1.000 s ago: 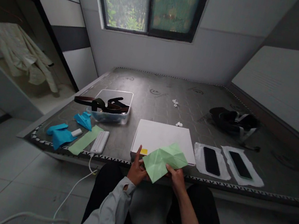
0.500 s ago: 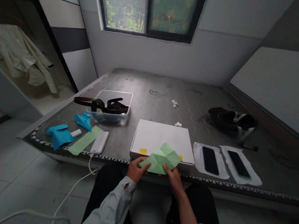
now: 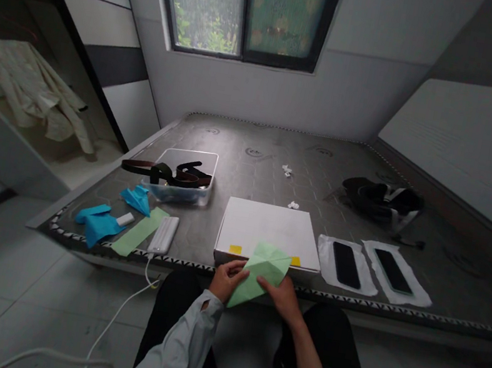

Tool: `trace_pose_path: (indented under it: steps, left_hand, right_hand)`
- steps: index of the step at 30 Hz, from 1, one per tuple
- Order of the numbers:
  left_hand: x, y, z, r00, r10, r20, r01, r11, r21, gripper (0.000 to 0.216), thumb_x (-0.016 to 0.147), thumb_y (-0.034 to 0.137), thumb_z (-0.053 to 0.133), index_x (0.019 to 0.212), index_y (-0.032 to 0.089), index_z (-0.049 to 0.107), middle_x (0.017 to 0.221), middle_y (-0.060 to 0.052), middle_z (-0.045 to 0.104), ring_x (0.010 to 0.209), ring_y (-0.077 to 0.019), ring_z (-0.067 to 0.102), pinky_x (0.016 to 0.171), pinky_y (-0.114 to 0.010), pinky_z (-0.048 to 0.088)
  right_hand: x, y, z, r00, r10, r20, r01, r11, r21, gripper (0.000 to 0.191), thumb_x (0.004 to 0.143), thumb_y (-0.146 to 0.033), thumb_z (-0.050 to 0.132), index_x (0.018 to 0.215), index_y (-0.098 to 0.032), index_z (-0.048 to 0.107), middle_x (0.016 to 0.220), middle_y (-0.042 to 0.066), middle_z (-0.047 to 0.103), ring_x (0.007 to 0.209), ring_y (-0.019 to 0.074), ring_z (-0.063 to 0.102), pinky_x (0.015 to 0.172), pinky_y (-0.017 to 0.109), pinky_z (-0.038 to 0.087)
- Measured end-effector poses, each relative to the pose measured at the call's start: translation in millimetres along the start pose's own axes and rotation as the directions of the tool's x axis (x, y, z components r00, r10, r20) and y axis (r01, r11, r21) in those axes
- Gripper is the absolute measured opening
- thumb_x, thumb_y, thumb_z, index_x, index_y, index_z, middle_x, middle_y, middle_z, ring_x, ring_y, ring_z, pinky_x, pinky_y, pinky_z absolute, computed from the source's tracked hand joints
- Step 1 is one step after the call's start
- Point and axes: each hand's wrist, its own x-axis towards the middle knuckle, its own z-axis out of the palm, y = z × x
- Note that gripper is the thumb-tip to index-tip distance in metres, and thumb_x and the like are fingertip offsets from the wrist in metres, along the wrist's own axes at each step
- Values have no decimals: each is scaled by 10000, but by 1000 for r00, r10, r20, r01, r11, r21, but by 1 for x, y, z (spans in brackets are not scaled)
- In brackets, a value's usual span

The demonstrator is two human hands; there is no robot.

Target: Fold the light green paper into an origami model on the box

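A creased sheet of light green paper is folded into a narrow pointed shape at the near edge of the mattress. My left hand pinches its left side, fingers closed on the paper. My right hand grips its right side with fingers pressed on the fold. Just behind the paper lies a flat white box with two small yellow stickers on its front edge.
Left of the box lie a white power strip, a green paper strip and blue folded paper pieces. A clear tub holds belts. Two phones rest on white wrappers to the right; a dark bag sits farther back.
The green paper, spread wide before, has been folded in on itself into a narrower shape. Both hands have drawn closer together at the mattress edge.
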Motion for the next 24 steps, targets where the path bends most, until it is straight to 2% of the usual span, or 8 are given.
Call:
trace_pose_path:
  steps: [4, 7, 10, 12, 14, 17, 20, 24]
  left_hand:
    - [3, -2, -4, 996, -16, -93, 14, 1000, -21, 378, 561, 436, 820, 751, 115, 760, 766, -107, 778, 721, -233, 719, 686, -314, 563]
    - [9, -5, -9, 982, -36, -186, 23, 997, -74, 458, 533, 476, 829, 805, 116, 749, 769, -100, 780, 695, -213, 719, 669, -295, 565]
    - [14, -7, -12, 972, -68, -223, 41, 991, -125, 497, 507, 508, 836, 790, 114, 727, 715, -93, 772, 630, -195, 711, 608, -272, 560]
    - [14, -8, -11, 979, -83, -185, 56, 987, -147, 498, 498, 507, 844, 777, 114, 718, 683, -85, 764, 591, -186, 701, 571, -261, 554]
    - [11, -8, -8, 990, -90, -108, 72, 985, -157, 499, 499, 491, 852, 788, 108, 717, 648, -75, 752, 530, -174, 678, 512, -248, 535]
    - [5, -7, -5, 996, -90, -5, 88, 981, -170, 561, 608, 573, 761, 897, 93, 718, 655, -75, 743, 442, -150, 634, 414, -230, 484]
    - [3, -5, -4, 999, -36, 22, 40, 982, -186, 617, 748, 606, 620, 1127, 120, 640, 858, -108, 759, 450, -120, 640, 403, -203, 472]
    - [6, -5, -5, 998, 39, -49, -45, 991, -123, 692, 718, 600, 662, 1240, 162, 539, 1218, -178, 649, 478, -91, 655, 388, -182, 468]
  right_hand:
    - [-3, -2, 0, 995, -55, -83, 53, 998, -34, 549, 732, -387, 712, 1227, -181, 592, 992, 101, 747, 895, 281, 696, 825, 444, 549]
    - [-7, -7, 0, 936, -306, -173, 272, 942, -194, 639, 836, -239, 542, 1442, -247, 339, 1275, 107, 618, 1076, 237, 629, 905, 420, 518]
    - [-9, -10, 0, 827, -557, 71, 516, 706, -485, 646, 788, -107, 526, 1398, -300, 436, 1464, 58, 450, 1320, 248, 433, 1070, 480, 389]
    - [-10, -9, 0, 785, -571, 241, 589, 564, -580, 614, 778, -78, 535, 1340, -326, 517, 1499, 26, 411, 1382, 257, 344, 1110, 515, 323]
    - [-9, -7, 1, 778, -563, 277, 598, 531, -601, 584, 783, -55, 503, 1290, -336, 572, 1485, 27, 437, 1368, 257, 373, 1088, 521, 338]
    - [-8, -4, 1, 828, -531, 181, 543, 677, -497, 495, 803, -84, 456, 1191, -314, 659, 1357, 41, 585, 1281, 259, 494, 1064, 501, 357]
    - [-7, -5, 2, 946, -319, -62, 289, 913, -288, 306, 850, -312, 528, 1054, -214, 735, 1088, 88, 739, 1085, 302, 635, 971, 447, 445]
    - [-5, -6, 7, 971, -116, -207, 85, 985, -153, 606, 835, -636, 472, 892, -98, 744, 748, 142, 761, 787, 325, 701, 717, 398, 535]
